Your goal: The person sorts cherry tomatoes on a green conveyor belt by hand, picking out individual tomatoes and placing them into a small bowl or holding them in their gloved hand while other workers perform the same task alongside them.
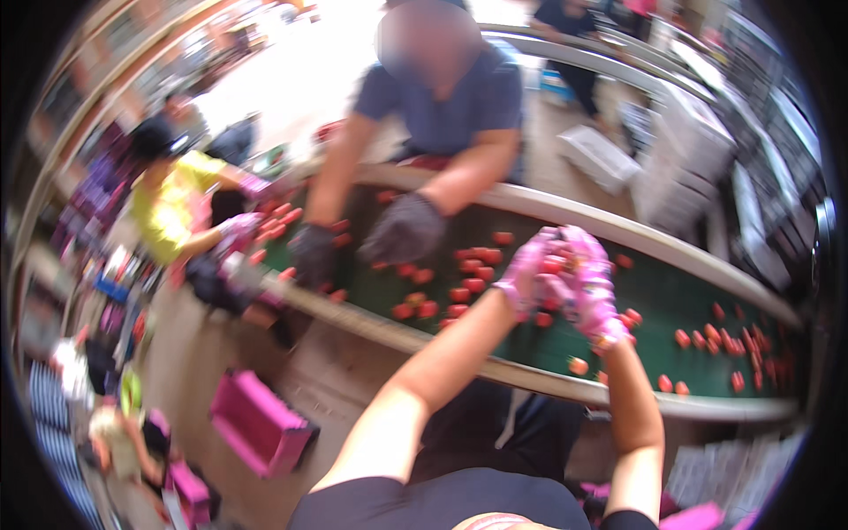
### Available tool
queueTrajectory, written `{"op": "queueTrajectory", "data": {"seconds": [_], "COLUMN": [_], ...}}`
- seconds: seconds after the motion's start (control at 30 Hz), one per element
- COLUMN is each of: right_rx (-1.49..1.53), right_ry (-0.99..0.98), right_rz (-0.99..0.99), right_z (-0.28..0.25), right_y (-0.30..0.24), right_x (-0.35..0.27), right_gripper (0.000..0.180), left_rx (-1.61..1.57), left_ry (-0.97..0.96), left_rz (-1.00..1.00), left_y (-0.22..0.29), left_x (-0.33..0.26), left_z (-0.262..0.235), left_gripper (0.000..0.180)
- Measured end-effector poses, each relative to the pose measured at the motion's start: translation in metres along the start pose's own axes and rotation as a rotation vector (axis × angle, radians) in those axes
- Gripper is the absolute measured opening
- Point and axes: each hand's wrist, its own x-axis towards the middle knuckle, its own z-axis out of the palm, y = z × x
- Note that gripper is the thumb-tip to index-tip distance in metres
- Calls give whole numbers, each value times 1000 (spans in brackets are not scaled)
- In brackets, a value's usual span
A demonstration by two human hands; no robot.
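Observation:
Both my hands wear pink patterned gloves and meet above a green conveyor belt. My left hand is curled around red tomatoes from the left side. Against it, my right hand closes over them from the right, its fingers bent. Motion blur hides how many tomatoes lie between the palms. Loose tomatoes rest on the belt just left of my hands, and more tomatoes are scattered toward its right end. A paler, orange-red tomato sits near the belt's close edge.
Across the belt, a person in dark gloves reaches over tomatoes. Another person in a yellow shirt works at the left end. A pink crate is on the floor at lower left. White boxes are stacked beyond the belt's far rail.

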Motion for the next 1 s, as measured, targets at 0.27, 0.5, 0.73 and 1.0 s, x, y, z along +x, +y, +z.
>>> {"op": "queueTrajectory", "data": {"seconds": [0.27, 0.5, 0.73, 1.0], "right_rx": [-655, 199, -500, 83], "right_ry": [-470, -372, -179, -179], "right_rz": [578, 126, 478, -49], "right_z": [-94, -46, -31, -16], "right_y": [44, -8, 64, 41], "right_x": [-131, -124, -86, -78], "right_gripper": [73, 54, 56, 45], "left_rx": [-17, -25, -120, -86], "left_ry": [151, 79, 89, 86], "left_rz": [103, 74, 171, 284], "left_y": [-4, -1, 2, 1], "left_x": [9, 7, 13, 25], "left_z": [-13, -19, -23, -35], "left_gripper": [22, 19, 37, 33]}}
